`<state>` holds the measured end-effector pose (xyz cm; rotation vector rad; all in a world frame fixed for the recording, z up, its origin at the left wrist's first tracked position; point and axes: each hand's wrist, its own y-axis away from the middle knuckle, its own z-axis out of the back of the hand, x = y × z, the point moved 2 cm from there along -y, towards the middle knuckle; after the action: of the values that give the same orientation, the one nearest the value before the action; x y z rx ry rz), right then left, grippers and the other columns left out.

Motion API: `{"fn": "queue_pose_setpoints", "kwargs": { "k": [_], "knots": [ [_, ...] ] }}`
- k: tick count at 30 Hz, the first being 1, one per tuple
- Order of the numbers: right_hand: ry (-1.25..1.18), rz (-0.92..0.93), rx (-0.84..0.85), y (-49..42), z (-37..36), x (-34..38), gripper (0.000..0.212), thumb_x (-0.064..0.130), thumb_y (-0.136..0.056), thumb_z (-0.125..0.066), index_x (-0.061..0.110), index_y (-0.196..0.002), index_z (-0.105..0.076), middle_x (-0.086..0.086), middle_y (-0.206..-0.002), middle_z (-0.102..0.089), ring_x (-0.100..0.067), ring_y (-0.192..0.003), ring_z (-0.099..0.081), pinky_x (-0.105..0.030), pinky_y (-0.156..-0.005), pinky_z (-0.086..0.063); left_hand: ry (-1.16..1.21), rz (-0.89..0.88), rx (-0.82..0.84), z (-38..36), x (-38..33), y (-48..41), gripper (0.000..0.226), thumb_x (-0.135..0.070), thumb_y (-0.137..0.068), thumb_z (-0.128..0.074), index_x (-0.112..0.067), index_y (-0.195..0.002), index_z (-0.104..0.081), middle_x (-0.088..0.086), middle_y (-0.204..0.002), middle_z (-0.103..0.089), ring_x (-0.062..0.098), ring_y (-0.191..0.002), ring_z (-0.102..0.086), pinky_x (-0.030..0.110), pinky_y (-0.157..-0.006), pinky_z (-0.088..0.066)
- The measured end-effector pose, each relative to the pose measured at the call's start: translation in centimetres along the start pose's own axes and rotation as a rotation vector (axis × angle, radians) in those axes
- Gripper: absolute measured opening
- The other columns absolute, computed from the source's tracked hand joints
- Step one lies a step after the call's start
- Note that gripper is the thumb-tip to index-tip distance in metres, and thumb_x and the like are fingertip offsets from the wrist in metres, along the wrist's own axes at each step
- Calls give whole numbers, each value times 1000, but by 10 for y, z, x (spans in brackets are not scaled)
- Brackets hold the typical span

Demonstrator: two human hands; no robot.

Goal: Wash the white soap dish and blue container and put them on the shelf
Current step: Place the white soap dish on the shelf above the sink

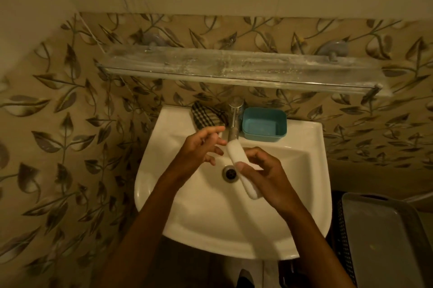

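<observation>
right hand (269,177) pinches the white soap dish (242,168) edge-on under the tap (234,121), left hand (201,147) fingers spread, empty. rinsing step; blue container (264,127) waits on the sink's (311,182) back edge, shelf (234,66) next.

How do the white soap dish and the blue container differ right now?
The soap dish is white and held edge-on in the right hand over the basin; the blue container sits flat on the sink ledge beside the tap, untouched. The container's hollow faces up, showing it empty; the dish's inside cannot be seen. The left hand is open beside the dish. Neither is on the shelf yet.
</observation>
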<state>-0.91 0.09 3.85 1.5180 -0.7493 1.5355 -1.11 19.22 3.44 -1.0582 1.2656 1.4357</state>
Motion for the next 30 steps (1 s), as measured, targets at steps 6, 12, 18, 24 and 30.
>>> {"fn": "queue_pose_setpoints", "kwargs": {
  "k": [6, 12, 18, 24, 30],
  "knots": [
    [448, 304, 105, -28, 0, 71, 46, 48, -67, -78, 34, -107, -60, 12, -126, -50, -5, -117, -47, -22, -94, -42, -76, -220, 72, 22, -69, 31, 47, -39, -74, -67, -32, -120, -59, -7, -111, -68, 11, -97, -67, 23, -70, -55],
    [558, 497, -101, -44, 7, 143, 84, 55, -53, -84, 27, -126, -51, 9, -129, -47, -7, -115, -46, -18, -91, -42, -129, -459, -74, 57, -112, 28, 44, -26, -56, -87, -24, -92, -62, -7, -110, -66, 14, -106, -65, 27, -79, -58],
    [244, 433, -340, -63, 8, 174, 78, 27, -61, -87, 13, -130, -53, -3, -130, -58, -16, -113, -59, -33, -89, -57, -75, -567, -230, 82, -151, -1, 49, -33, -56, -85, -35, -99, -61, -9, -114, -63, 12, -110, -62, 27, -80, -57],
    [304, 454, -412, -85, 3, 184, 60, 17, -65, -85, 11, -121, -64, -7, -118, -69, -16, -102, -64, -27, -81, -57, -178, -534, -274, 98, -160, -28, 64, -26, -58, -85, -39, -116, -61, -27, -105, -64, -3, -103, -63, 20, -79, -56],
    [508, 284, -492, -114, -2, 174, 48, 19, -59, -88, 0, -99, -71, -14, -99, -73, -17, -85, -63, -31, -69, -56, -345, -369, -354, 100, -151, -51, 63, -11, -64, -82, -12, -122, -60, 6, -113, -67, 16, -99, -64, 28, -79, -56]
  ]
}}
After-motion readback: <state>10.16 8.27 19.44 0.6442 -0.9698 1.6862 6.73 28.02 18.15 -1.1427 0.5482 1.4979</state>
